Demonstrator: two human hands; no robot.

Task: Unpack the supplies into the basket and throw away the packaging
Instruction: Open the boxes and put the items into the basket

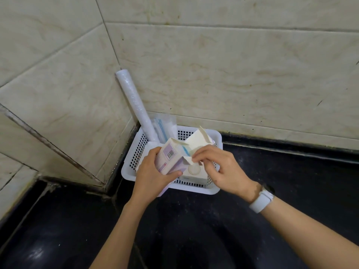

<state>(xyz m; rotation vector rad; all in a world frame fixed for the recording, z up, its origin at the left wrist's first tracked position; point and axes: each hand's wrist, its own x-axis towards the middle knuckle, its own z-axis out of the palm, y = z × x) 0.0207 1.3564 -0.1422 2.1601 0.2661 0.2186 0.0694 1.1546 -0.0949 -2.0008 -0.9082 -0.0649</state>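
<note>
Carton (168,159) of supplies, pale purple with a barcode on its side, sits tilted in our left hand (153,172) just above the near end of a white basket (129,167) on a dark countertop (291,171). Our left fingers curl around the carton's body, the thumb lying along its lower edge and the other fingertips hooked over its upper corner. Our right hand (219,167) works at the carton's open mouth, thumb and forefinger pinching a torn white flap (188,160); the remaining right fingers are bent loosely behind it. A wider cream flap (198,141) stands up beyond our right fingertips, and a blue-edged item peeks from the opening between the two hands, too small to identify. Below our right fingertips, inside the basket, lies a white box with a round mark (194,170) on top. Past both hands, at the far end of the basket, a long white plastic-wrapped roll (134,105) leans into the corner of the tiled wall (233,74), with clear packets striped blue (162,129) just beside it. A white watch (262,200) circles our right wrist.
</note>
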